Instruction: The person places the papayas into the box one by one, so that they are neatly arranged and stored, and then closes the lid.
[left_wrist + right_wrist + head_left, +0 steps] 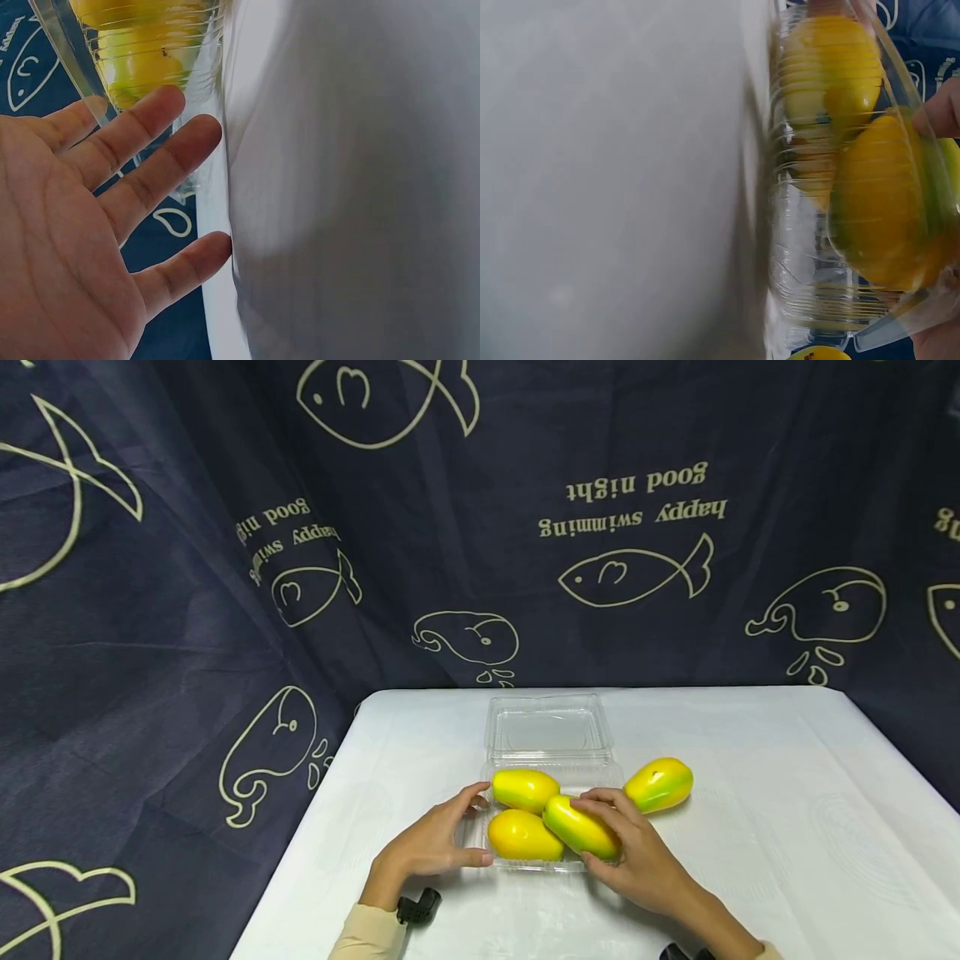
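A clear plastic clamshell box (pixel 585 772) lies open, its lid (pixel 551 727) folded back toward the far side. Two glossy yellow-green papayas are in its left part, one farther back (pixel 525 789) and one nearer (pixel 523 837). My right hand (pixel 637 860) grips a third papaya (pixel 579 825), tilted over the box's right part; through the box wall, the right wrist view shows that papaya (pixel 877 206) too. At the box's left side is my left hand (pixel 431 839), fingers spread and holding nothing; the left wrist view shows its bare palm (pixel 67 225).
Another papaya (pixel 660 785) lies on the white-covered table (pixel 780 827), right of the box and just beyond my right hand. Dark blue cloth (pixel 465 543) printed with fish and whales hangs behind the table and along its left.
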`<action>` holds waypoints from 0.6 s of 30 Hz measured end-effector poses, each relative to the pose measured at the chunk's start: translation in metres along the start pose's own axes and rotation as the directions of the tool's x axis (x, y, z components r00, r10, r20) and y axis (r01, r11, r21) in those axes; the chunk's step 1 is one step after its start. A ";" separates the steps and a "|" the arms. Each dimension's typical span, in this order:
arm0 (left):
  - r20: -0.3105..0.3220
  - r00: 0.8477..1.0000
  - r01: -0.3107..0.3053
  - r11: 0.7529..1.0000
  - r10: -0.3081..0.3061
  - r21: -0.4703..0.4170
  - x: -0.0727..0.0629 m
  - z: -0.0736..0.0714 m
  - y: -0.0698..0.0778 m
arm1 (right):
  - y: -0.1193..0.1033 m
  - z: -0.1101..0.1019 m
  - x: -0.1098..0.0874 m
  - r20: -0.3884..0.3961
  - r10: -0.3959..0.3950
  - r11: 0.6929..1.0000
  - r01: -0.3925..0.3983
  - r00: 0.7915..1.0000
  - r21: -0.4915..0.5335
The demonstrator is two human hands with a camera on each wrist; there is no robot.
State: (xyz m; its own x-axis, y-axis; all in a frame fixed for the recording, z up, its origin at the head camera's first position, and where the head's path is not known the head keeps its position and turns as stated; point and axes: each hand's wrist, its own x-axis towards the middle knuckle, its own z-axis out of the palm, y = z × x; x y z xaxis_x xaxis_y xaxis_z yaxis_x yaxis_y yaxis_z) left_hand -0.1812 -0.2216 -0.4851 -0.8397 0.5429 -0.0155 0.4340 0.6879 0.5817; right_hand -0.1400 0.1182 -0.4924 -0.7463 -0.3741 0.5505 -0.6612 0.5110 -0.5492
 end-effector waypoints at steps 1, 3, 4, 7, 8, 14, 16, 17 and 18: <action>0.000 1.000 0.000 1.000 0.000 0.000 0.000 0.000 0.000 | 0.000 0.001 0.000 -0.004 -0.003 1.000 0.003 1.000 -0.007; -0.001 1.000 0.000 1.000 0.000 -0.003 0.000 0.000 0.001 | 0.001 0.002 -0.001 -0.015 -0.008 1.000 0.008 1.000 -0.017; -0.002 1.000 -0.003 1.000 0.003 -0.002 -0.001 0.000 0.001 | 0.001 0.002 -0.001 -0.022 -0.013 1.000 0.012 1.000 -0.025; -0.006 1.000 -0.007 1.000 0.007 -0.004 0.000 -0.001 0.002 | 0.001 0.003 0.000 -0.033 -0.018 0.999 0.016 0.999 -0.051; -0.007 1.000 -0.009 1.000 0.009 -0.005 0.000 -0.001 0.002 | 0.001 0.003 0.000 -0.032 -0.011 0.998 0.009 0.999 -0.063; -0.010 1.000 -0.013 1.000 0.013 0.001 0.000 -0.001 0.001 | 0.005 0.003 0.000 -0.002 0.036 0.990 -0.036 0.999 -0.139; -0.008 1.000 -0.011 1.000 0.011 0.001 0.000 0.000 0.001 | 0.006 0.002 0.000 0.008 0.040 0.988 -0.038 0.999 -0.147; -0.008 1.000 -0.012 1.000 0.012 0.001 0.000 -0.001 0.001 | 0.006 0.002 0.000 0.012 0.038 0.988 -0.036 0.999 -0.151; -0.010 1.000 -0.015 1.000 0.015 0.001 0.000 -0.001 0.001 | 0.007 0.002 0.000 0.016 0.036 0.988 -0.033 0.999 -0.154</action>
State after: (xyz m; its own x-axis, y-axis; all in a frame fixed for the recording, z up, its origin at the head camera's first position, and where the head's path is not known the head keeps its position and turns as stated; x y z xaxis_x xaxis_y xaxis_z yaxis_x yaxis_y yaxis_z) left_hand -0.1813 -0.2211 -0.4841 -0.8362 0.5484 0.0011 0.4468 0.6801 0.5813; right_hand -0.1444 0.1203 -0.4974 -0.7709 -0.3678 0.5200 -0.6165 0.6361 -0.4639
